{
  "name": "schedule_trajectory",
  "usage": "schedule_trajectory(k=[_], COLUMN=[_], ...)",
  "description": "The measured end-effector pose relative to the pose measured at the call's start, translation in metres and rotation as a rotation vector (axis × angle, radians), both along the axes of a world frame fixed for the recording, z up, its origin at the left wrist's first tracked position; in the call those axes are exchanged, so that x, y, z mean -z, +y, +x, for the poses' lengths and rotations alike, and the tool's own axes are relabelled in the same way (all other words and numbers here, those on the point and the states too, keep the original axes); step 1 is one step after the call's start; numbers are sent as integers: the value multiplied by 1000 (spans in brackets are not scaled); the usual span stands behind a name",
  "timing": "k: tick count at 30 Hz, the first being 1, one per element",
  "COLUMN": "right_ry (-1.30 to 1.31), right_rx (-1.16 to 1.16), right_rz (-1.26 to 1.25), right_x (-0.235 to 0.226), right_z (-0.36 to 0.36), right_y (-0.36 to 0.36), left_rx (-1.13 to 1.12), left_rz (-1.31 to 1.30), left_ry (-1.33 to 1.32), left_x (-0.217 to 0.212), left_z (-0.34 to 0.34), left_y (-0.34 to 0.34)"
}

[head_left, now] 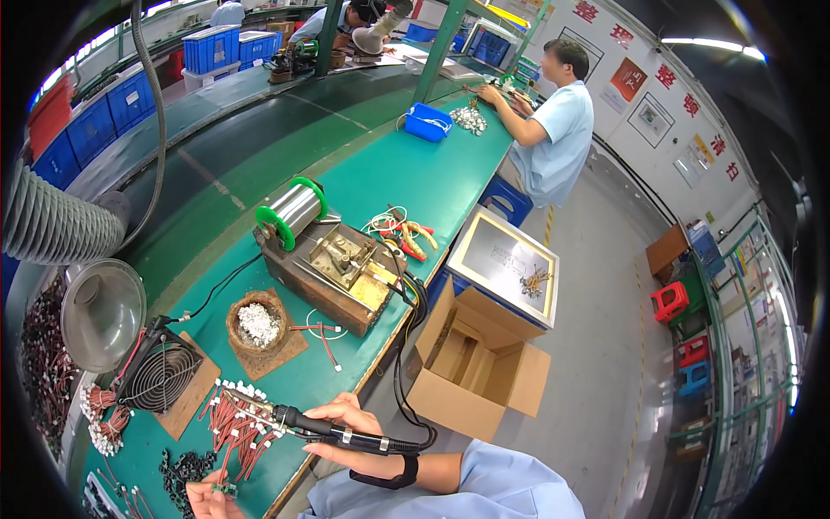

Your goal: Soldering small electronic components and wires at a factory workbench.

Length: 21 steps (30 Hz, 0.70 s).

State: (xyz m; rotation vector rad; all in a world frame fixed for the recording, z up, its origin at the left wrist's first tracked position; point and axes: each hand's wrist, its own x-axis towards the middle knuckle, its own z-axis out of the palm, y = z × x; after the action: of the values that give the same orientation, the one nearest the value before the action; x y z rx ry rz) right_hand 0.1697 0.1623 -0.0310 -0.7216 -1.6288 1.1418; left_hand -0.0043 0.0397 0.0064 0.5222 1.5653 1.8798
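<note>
My right hand (353,417) is wrapped round a black soldering iron (341,435), whose tip points left over a pile of short red wires with white connectors (244,424). At the bottom edge, the fingers of my left hand (206,502) pinch a small green circuit board (226,490). A red wire rises from about the board toward the pile; whether it is joined on cannot be seen. Beside my left hand lies a heap of small black parts (181,471). The iron's tip and the board are apart.
A fan (162,377) and a brown bowl of white bits (258,325) stand beyond the wires. Farther off is a wire feeder (333,281) with a solder spool (294,212). An open carton (475,363) sits right of the bench. A co-worker (553,130) sits farther along.
</note>
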Motion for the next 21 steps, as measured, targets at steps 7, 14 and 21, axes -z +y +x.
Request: schedule_trajectory(k=[7,14,21], right_ry=[-1,-31,-183], right_rx=[22,-24,-112], right_rz=[59,98,202], right_x=[3,3,3], right_z=[2,-2,10], right_y=[0,1,4], left_rx=[-27,-117,-125], left_rz=[23,146,-54], left_ry=[131,365,111], left_x=[17,39,21], left_z=[-10,-15,-27], left_y=[7,2,6])
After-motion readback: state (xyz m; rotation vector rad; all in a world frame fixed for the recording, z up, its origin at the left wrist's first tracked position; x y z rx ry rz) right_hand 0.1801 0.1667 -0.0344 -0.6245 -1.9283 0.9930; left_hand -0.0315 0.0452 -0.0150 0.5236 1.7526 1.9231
